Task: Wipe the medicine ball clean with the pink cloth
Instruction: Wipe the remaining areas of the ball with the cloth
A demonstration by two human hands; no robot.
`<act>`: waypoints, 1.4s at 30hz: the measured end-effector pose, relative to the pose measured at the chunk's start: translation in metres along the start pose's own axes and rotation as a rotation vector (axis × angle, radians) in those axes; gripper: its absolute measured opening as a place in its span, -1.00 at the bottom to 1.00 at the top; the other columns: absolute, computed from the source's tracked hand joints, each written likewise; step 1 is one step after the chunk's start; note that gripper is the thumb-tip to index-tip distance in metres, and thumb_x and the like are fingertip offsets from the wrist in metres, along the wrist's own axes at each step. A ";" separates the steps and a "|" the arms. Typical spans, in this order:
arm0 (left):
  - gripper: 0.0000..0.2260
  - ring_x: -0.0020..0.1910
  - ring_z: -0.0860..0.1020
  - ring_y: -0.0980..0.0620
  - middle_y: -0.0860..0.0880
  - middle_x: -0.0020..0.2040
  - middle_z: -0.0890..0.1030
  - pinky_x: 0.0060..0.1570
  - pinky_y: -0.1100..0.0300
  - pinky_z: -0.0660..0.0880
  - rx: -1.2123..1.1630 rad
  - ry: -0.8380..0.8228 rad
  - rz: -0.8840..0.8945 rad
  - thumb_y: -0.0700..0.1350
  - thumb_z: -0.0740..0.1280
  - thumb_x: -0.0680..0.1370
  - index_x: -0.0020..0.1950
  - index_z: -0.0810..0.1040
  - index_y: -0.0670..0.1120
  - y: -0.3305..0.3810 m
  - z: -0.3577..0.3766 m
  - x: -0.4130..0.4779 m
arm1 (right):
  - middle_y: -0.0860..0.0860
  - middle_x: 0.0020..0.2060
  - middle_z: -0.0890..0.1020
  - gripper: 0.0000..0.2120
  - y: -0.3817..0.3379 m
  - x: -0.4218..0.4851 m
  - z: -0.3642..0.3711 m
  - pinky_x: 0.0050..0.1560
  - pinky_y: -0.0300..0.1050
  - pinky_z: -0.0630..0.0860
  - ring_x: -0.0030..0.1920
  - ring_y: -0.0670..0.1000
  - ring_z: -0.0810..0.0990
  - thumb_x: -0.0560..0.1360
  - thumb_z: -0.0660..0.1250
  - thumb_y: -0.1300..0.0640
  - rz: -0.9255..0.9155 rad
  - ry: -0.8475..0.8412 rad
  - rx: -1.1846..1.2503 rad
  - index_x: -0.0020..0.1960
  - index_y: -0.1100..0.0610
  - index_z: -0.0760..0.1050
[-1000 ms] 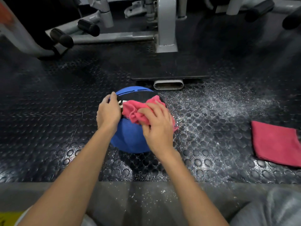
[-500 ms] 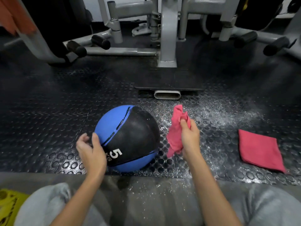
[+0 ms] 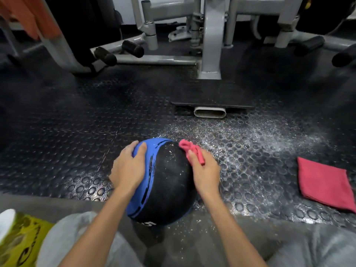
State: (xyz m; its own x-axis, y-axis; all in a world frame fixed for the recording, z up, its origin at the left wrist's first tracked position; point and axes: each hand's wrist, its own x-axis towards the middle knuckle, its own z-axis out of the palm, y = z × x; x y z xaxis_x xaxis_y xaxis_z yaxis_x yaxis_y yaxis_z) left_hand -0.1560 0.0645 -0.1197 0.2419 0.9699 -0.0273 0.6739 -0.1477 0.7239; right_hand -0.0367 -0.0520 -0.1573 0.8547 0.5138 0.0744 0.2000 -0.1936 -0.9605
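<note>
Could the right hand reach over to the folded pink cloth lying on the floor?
Probably yes. The folded cloth lies off to the side of the right hand, with only floor between them. But that hand grips the bunched pink cloth at the medicine ball.

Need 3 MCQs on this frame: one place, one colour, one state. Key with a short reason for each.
1. Where is the folded cloth relative to the medicine ball?
A) on top of it
B) on the floor, to its right
C) under it

2. What colours is the medicine ball?
A) red and white
B) all green
C) blue and black

3. What is the right hand doing?
A) gripping the bunched pink cloth at the ball's side
B) lying flat on the floor
C) hanging empty in the air

Key:
1 B: it lies flat on the studded floor, apart from the ball.
2 C: a blue band sits beside a black panel.
3 A: the fingers curl round the cloth.
</note>
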 end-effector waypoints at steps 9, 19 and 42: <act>-0.60 0.37 0.34 -0.04 0.11 0.39 0.39 0.36 -0.06 0.22 0.084 -0.052 0.095 0.20 0.11 0.56 0.36 0.39 0.14 0.009 0.005 -0.002 | -0.14 -0.02 0.60 -0.82 -0.004 0.020 0.001 -0.05 -0.03 0.53 0.00 0.00 0.55 0.47 0.23 -0.13 -0.205 -0.134 -0.099 -0.01 -0.15 0.55; -0.61 0.30 0.41 -0.11 0.00 0.33 0.48 0.28 0.01 0.29 0.033 -0.074 0.056 0.23 0.16 0.53 0.32 0.45 0.16 0.012 -0.002 -0.003 | -0.19 -0.01 0.59 -0.78 -0.043 -0.018 0.010 -0.10 -0.03 0.37 0.06 0.05 0.44 0.43 0.23 -0.17 -0.652 -0.109 -0.455 0.01 -0.17 0.56; -0.74 0.20 0.48 0.10 0.09 0.21 0.56 0.24 0.18 0.32 -0.105 -0.259 0.170 0.08 0.27 0.54 0.19 0.57 0.11 0.004 -0.011 0.035 | 0.04 -0.20 0.64 -0.80 0.019 0.059 -0.034 -0.06 0.06 0.59 -0.26 0.04 0.57 0.51 0.25 -0.03 0.271 -0.367 -0.261 0.03 0.03 0.55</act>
State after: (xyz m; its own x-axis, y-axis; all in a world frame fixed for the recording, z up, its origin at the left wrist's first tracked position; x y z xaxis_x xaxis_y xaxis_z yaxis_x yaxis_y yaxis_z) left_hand -0.1526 0.0996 -0.1106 0.5236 0.8495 -0.0647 0.5363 -0.2696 0.7998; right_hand 0.0335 -0.0540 -0.1616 0.6779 0.6662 -0.3107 0.1480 -0.5377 -0.8300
